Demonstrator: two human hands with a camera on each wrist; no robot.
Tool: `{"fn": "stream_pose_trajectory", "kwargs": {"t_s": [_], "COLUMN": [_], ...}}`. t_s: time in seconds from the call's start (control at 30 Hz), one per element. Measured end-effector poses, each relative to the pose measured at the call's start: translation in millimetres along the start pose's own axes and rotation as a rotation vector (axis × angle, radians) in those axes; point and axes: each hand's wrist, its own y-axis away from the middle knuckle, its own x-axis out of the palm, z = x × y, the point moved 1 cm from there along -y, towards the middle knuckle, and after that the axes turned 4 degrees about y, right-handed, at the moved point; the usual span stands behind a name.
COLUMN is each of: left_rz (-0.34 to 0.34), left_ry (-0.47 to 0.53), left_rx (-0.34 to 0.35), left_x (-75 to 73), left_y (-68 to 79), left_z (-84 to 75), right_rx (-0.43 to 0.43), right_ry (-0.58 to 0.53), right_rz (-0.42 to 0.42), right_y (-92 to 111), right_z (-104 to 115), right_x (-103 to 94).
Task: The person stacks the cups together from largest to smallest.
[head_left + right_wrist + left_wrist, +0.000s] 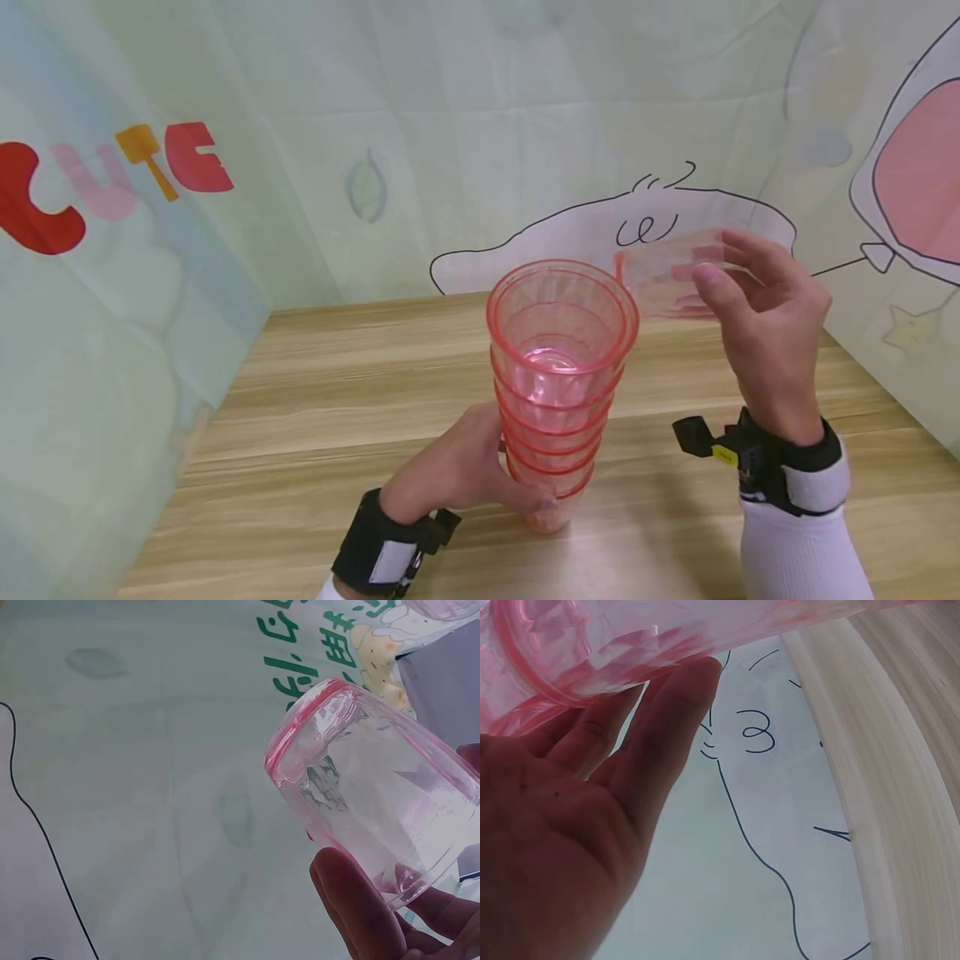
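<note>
A tall stack of clear pink plastic cups (555, 417), nested with open mouths upward, stands over the wooden table in the head view. My left hand (468, 467) grips the stack low down, thumb across its front; in the left wrist view the fingers (667, 735) lie along the pink plastic. To the right of the stack's rim, my right hand (780, 317) holds a single clear pink cup (663, 279) on its side, its mouth toward the stack. The right wrist view shows that cup (375, 795) with the thumb (349, 900) against its wall near the base.
The wooden table (337, 417) runs back to a printed cloth backdrop (375, 100) with cartoon drawings and letters. Cloth also rises on the left and right sides. In the right wrist view, a grey panel (442, 690) shows at the upper right.
</note>
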Motion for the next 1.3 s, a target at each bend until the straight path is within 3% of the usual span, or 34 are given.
{"fn": "stream_pose_trajectory", "kwargs": {"t_s": [0.83, 1.3], "left_rz": [0.004, 0.000], "left_ry": [-0.001, -0.004], "left_rx": [0.000, -0.007], "left_x": [-0.3, 0.3], "left_y": [-1.2, -0.9], "left_z": [0.9, 1.0], "right_rx": [-0.055, -0.049], "right_ry": [-0.418, -0.550], "right_rz": [0.002, -0.012], "right_y": [6.4, 9.2], "right_z": [22.0, 31.0], "right_x": [10.0, 13.6]}}
